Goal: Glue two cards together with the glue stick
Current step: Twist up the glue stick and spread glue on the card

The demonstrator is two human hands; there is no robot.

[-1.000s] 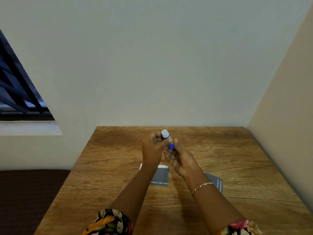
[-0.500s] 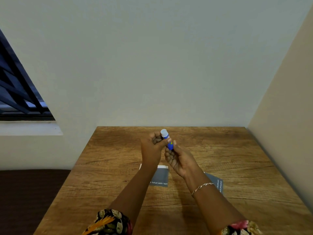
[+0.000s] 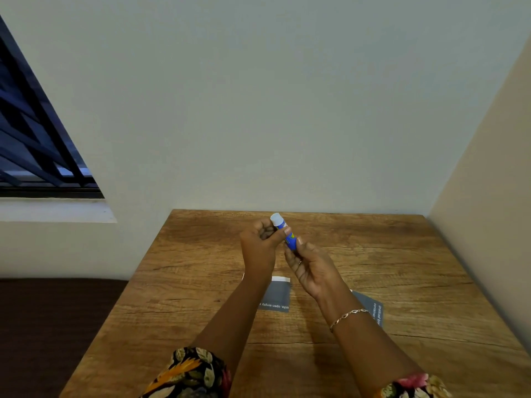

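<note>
Uncapping glue stick (image 3: 288, 236), cap (image 3: 276, 219) on. Gripped by left hand (image 3: 260, 244) near top, right hand (image 3: 311, 267) at base. Next, likely: pull cap free.

A wooden table (image 3: 402, 268) fills the lower frame. Pale walls (image 3: 258, 96) rise behind. A barred window (image 3: 31, 145) sits upper left.

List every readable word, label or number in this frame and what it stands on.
"nife, open empty": upside down, cut off at both ends, on the middle grey rectangular card with a white strip.
"unsliced bre" and "container": sideways, cut off, on the right grey rectangular card.
Label on the blue glue stick with a white cap: a yellow-green mark, too small to read.
</note>
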